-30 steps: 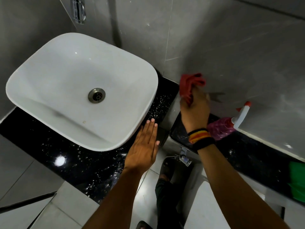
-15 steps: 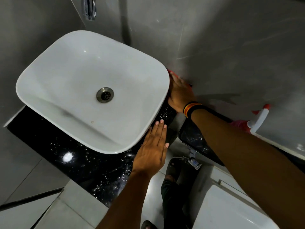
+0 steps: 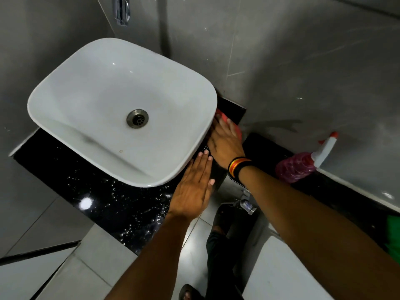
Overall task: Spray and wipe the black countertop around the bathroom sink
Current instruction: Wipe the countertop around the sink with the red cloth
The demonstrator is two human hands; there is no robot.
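Observation:
A white basin [image 3: 91, 100] sits on the black speckled countertop [image 3: 104, 202]. My right hand [image 3: 225, 146] presses a red cloth [image 3: 233, 126] flat on the counter strip just right of the basin; most of the cloth is hidden under the palm. Beside it, my left hand [image 3: 192, 189] lies flat and empty on the counter at the basin's near right corner, fingers together and extended. A pink spray bottle [image 3: 296, 167] with a white and red nozzle lies on the black ledge to the right.
Grey tiled walls close in behind and to the right. A chrome tap [image 3: 122, 11] hangs on the wall above the basin. A green object [image 3: 392, 232] shows at the right edge. Below are a white toilet tank lid [image 3: 287, 271] and my foot [image 3: 190, 293] on the floor.
My right hand brought the red cloth down from the wall to the counter beside the basin and slid it toward me. My left hand stayed flat in place.

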